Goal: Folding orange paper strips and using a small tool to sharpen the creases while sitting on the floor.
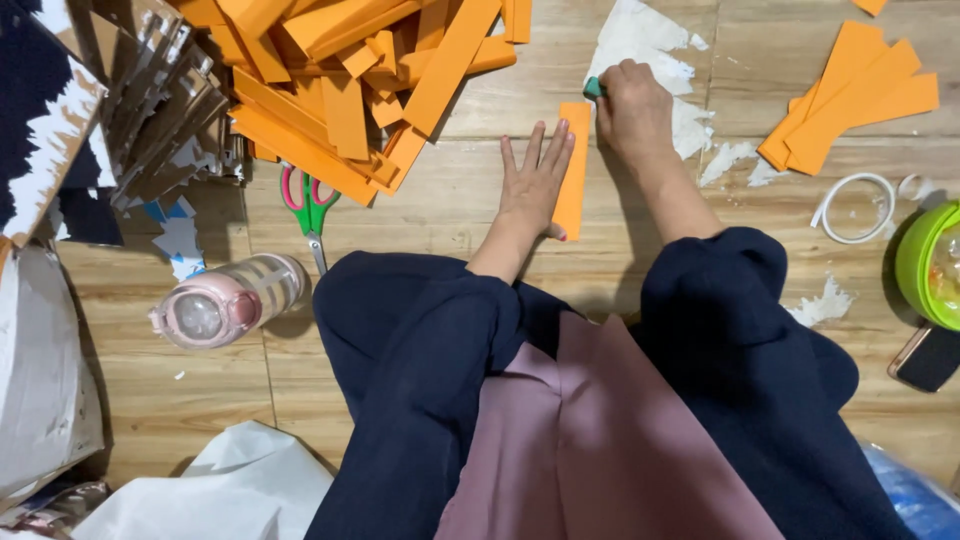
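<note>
Wooden floor (420, 215) strewn with orange strips, one orange strip (573, 170) pressed flat by spread left hand (535, 180), small green tool (594, 88) gripped in closed right hand (632, 108) at its top end

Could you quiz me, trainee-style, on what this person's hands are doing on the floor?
1. True or false: the left hand lies flat on the orange strip.
2. Which lies nearer the pink bottle: A) the scissors, B) the green bowl?
3. What colour is the small tool in the right hand?

Key: 1 true; 2 A; 3 teal green.
</note>
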